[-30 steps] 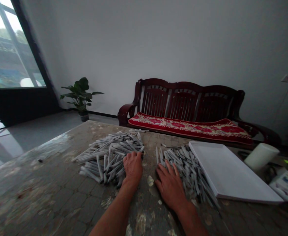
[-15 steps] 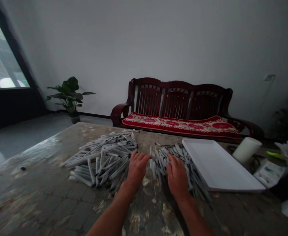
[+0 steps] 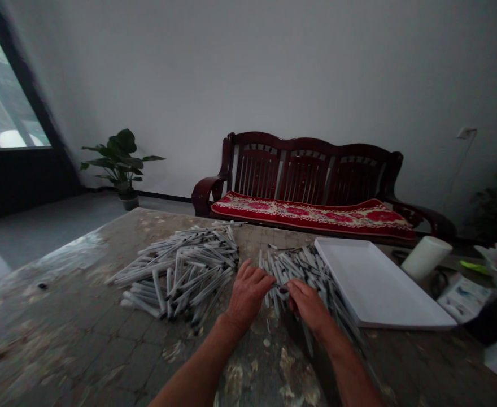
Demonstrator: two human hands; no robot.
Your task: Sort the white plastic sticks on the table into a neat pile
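Before the bench (image 3: 303, 169), a mottled table (image 3: 83, 350) bears tubes (image 3: 193, 261).

1. Left hand (image 3: 251, 288) and right hand (image 3: 312, 308) nearly meet above a stained counter (image 3: 87, 345), pinching a slender dark piece (image 3: 281, 288).
2. Whitish, dark-tipped pens (image 3: 184, 265) are heaped leftward; another pen heap (image 3: 310, 265) lies beside a shallow white tray (image 3: 395, 285).
3. Beyond: a wooden bench (image 3: 305, 175) with red floral runner (image 3: 312, 216), and a potted plant (image 3: 121, 164).

The left hand (image 3: 251, 291) and right hand (image 3: 308, 305) are bare; both forearms (image 3: 201, 359) are uncovered too, slim at the wrists and broadening toward the view's lower edge.
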